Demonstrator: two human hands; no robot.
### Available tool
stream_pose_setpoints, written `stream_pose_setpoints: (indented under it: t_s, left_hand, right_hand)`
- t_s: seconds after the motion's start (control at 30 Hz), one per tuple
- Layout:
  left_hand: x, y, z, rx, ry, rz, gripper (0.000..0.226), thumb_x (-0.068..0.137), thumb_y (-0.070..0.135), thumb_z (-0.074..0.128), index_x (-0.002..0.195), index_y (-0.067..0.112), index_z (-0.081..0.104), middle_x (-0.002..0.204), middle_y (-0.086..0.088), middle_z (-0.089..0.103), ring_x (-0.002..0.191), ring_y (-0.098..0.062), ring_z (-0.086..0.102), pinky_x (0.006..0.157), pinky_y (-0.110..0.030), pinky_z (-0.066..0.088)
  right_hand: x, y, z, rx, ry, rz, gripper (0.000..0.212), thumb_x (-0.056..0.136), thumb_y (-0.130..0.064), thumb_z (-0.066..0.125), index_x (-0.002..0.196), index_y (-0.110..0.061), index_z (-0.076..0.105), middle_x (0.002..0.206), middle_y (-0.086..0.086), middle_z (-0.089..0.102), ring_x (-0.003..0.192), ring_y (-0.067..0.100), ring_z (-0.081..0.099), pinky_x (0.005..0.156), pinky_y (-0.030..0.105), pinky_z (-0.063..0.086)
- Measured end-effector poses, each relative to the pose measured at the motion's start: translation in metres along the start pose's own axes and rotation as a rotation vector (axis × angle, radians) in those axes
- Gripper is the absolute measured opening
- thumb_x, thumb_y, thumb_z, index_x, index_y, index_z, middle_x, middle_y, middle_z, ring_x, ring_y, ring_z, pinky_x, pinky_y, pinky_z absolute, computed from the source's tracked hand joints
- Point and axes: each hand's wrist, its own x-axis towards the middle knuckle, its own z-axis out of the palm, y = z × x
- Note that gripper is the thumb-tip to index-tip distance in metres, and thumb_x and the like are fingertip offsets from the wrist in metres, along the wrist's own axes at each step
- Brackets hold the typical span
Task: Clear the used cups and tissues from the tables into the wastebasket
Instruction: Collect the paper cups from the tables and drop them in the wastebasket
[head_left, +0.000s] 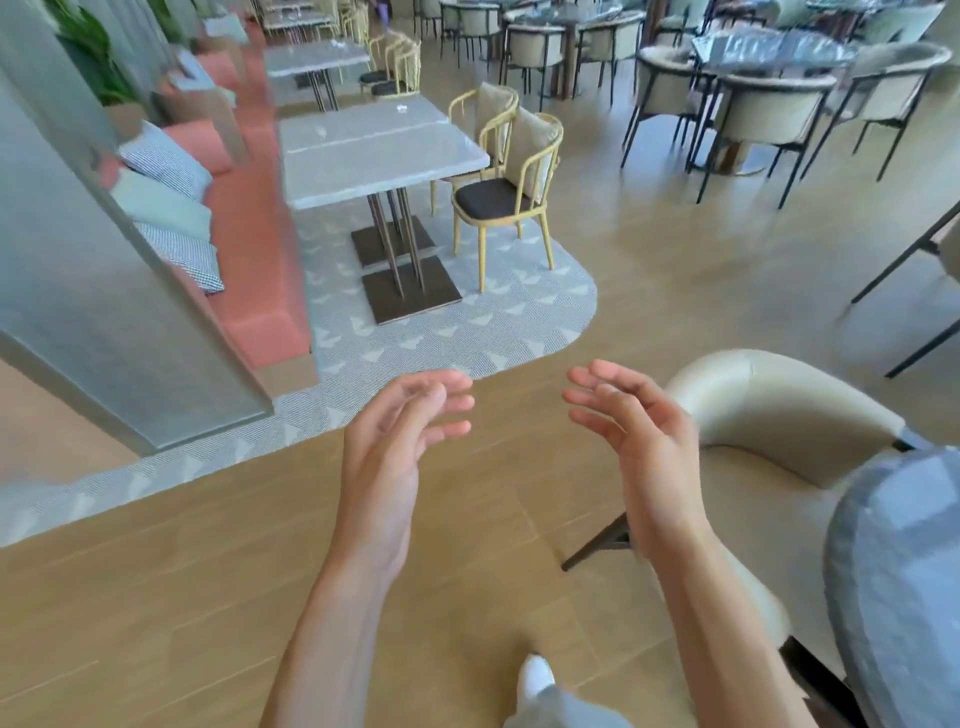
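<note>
Head view showed left hand and right hand empty, fingers relaxed; best approach: check grey table ahead for litter.

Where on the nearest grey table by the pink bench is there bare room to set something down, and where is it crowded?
The near slab of the grey table, between the pink bench and the two yellow chairs, looks bare. A small pale item lies near the far edge. Crowding is on the chair side. Both the left hand and right hand hold nothing.
</note>
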Motion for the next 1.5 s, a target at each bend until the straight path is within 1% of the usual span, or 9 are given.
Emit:
stream_pose_setpoints:
  t_s: [0.17,0.4,0.73,0.8,0.93,1.07,1.2,1.4,1.5]
  left_hand:
    - [0.127,0.010,0.040,-0.019,-0.022,0.066,0.023,0.090,0.021,0.055,0.097,0.005,0.070,0.108,-0.012,0.075,0.100,-0.028,0.071,0.087,-0.042,0.057]
    - [0.253,-0.036,0.089,-0.070,-0.106,-0.014,0.025,0.090,0.021,0.057,0.098,0.002,0.070,0.107,-0.014,0.075,0.100,-0.029,0.072,0.087,-0.045,0.058]
    - [0.497,-0.081,0.130,-0.163,-0.239,-0.095,0.026,0.090,0.019,0.056,0.099,-0.001,0.068,0.107,-0.018,0.074,0.098,-0.031,0.071,0.087,-0.043,0.058]
    - [0.542,-0.079,0.139,-0.189,-0.271,-0.098,0.023,0.090,0.019,0.055,0.097,0.002,0.069,0.105,-0.017,0.075,0.099,-0.033,0.071,0.086,-0.041,0.058]
    - [0.621,-0.089,0.159,-0.193,-0.306,-0.112,0.017,0.094,0.014,0.056,0.094,0.006,0.070,0.104,-0.015,0.075,0.099,-0.032,0.071,0.090,-0.047,0.056]
    - [0.675,-0.109,0.181,-0.207,-0.323,-0.172,0.016,0.092,0.015,0.057,0.094,0.006,0.070,0.105,-0.016,0.075,0.097,-0.028,0.072,0.088,-0.042,0.058]
    - [0.732,-0.130,0.213,-0.166,-0.341,-0.185,0.016,0.099,0.007,0.055,0.096,0.005,0.070,0.105,-0.017,0.075,0.099,-0.030,0.072,0.091,-0.045,0.056]
    - [0.831,-0.155,0.286,-0.135,-0.339,-0.118,0.017,0.095,0.014,0.057,0.096,0.004,0.070,0.106,-0.016,0.075,0.103,-0.034,0.071,0.092,-0.046,0.057]
    - [0.887,-0.160,0.336,-0.113,-0.336,-0.107,0.021,0.095,0.014,0.058,0.101,-0.002,0.069,0.107,-0.017,0.075,0.103,-0.034,0.070,0.091,-0.045,0.057]
  right_hand:
    - [0.123,-0.027,0.028,0.024,-0.016,-0.072,0.019,0.100,-0.001,0.056,0.110,-0.009,0.070,0.110,0.009,0.077,0.104,0.029,0.073,0.089,0.035,0.056]
    - [0.238,-0.008,0.033,-0.047,0.064,-0.046,0.019,0.101,-0.003,0.055,0.111,-0.009,0.070,0.110,0.007,0.078,0.105,0.029,0.073,0.097,0.046,0.056]
    - [0.447,0.007,0.079,-0.155,0.205,-0.056,0.018,0.100,-0.003,0.056,0.109,-0.009,0.071,0.109,0.007,0.078,0.102,0.027,0.074,0.091,0.039,0.055]
    - [0.483,0.000,0.089,-0.164,0.225,-0.076,0.018,0.101,-0.004,0.055,0.109,-0.010,0.071,0.109,0.006,0.078,0.102,0.027,0.073,0.093,0.040,0.055]
    - [0.553,0.000,0.100,-0.189,0.279,-0.092,0.017,0.100,-0.005,0.057,0.111,-0.007,0.070,0.109,0.006,0.078,0.102,0.027,0.074,0.096,0.044,0.056]
    - [0.610,0.012,0.099,-0.186,0.339,-0.065,0.026,0.088,-0.020,0.060,0.109,-0.009,0.071,0.110,0.007,0.077,0.102,0.028,0.074,0.097,0.046,0.056]
    - [0.678,0.015,0.088,-0.183,0.345,-0.079,0.025,0.091,-0.017,0.059,0.111,-0.007,0.071,0.111,0.008,0.077,0.102,0.029,0.073,0.096,0.046,0.056]
    - [0.811,0.016,0.062,-0.146,0.306,-0.099,0.018,0.096,-0.011,0.061,0.110,-0.007,0.071,0.109,0.008,0.078,0.103,0.028,0.074,0.098,0.047,0.056]
    - [0.885,0.001,0.046,-0.126,0.270,-0.112,0.025,0.089,-0.019,0.062,0.108,-0.008,0.072,0.109,0.008,0.078,0.103,0.028,0.073,0.098,0.047,0.056]
